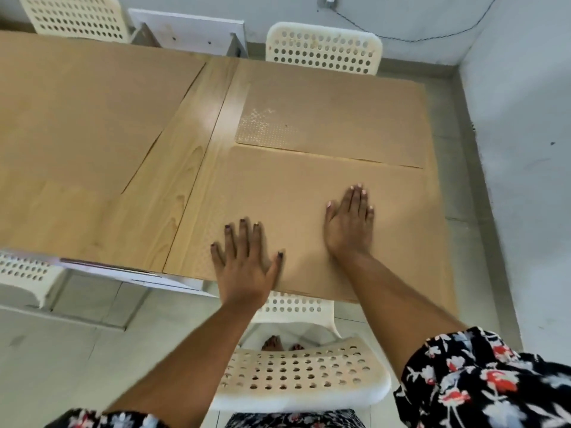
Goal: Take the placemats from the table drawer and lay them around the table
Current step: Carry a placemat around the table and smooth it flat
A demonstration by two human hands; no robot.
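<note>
A tan placemat (pixel 296 186) lies flat at the near right end of the wooden table (pixel 185 143). My left hand (pixel 247 257) presses on its near left part with fingers spread and straight. My right hand (pixel 349 223) lies flat on its middle, fingers straight. A second tan placemat (pixel 340 118) lies just beyond it at the far right. A third, larger tan placemat (pixel 77 103) covers the left part of the table. An open white drawer (pixel 123 273) juts out from the table's near edge at the left.
White perforated chairs stand around the table: one (pixel 296 375) right below me, one (pixel 324 47) at the far side, one (pixel 74 17) at the far left, one (pixel 21 273) at the near left. Another open drawer (pixel 191 32) shows at the far side. A grey wall (pixel 525 118) runs along the right.
</note>
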